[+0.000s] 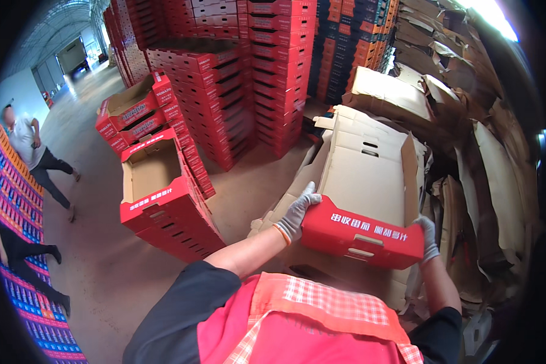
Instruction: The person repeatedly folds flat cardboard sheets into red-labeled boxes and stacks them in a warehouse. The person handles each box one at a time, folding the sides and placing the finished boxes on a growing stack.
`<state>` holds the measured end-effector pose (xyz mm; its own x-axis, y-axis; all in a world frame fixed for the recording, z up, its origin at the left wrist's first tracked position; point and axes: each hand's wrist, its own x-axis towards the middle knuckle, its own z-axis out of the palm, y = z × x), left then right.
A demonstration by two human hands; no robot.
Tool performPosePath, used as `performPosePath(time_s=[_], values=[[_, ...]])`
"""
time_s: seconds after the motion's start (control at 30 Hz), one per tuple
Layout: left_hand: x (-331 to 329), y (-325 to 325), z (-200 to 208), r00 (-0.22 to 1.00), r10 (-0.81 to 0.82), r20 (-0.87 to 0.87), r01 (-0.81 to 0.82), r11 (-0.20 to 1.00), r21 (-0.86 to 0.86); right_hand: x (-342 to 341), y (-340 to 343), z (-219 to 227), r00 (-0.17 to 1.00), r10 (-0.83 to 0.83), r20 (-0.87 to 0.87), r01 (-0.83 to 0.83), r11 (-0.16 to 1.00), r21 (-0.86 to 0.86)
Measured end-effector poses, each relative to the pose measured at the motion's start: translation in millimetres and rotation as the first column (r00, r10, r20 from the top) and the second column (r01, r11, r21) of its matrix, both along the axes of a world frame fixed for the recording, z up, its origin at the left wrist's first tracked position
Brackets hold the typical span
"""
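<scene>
Straight in front of me is a cardboard tray [363,238], red outside and brown inside, with white printing and handle slots on its near end. That near end and the right side wall stand up; the far part, with two slots, looks flat. My left hand [298,213], in a pale glove, is closed on the near left corner. At the near right corner my right hand [429,238], also gloved, grips the tray, its fingers partly hidden by the wall. Flat cardboard sheets [303,182] lie under and beside the tray.
To the left stands a stack of red trays [164,209], with another stack [141,112] behind it. Tall red stacks [209,91] and dark-and-orange ones [349,48] rise farther back. Piled brown cardboard [455,79] lines the right. Two people [27,145] are at the far left beside colourful stacks [18,194].
</scene>
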<state>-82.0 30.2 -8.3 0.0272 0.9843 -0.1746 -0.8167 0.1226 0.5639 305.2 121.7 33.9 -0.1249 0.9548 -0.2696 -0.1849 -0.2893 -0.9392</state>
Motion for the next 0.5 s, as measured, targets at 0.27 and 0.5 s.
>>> performPosePath(time_s=[0.27,0.5], values=[[83,-16,-18,0.882,-0.267,0.389,0.306,0.951,-0.039,-89,-44,244,0.874,0.129,0.469,-0.382,0.778,0.498],[76,-46,-6,0.529,-0.708,-0.468,0.724,0.664,-0.187,-184,-67,248,0.318,-0.068,0.946,-0.809,0.501,0.307]])
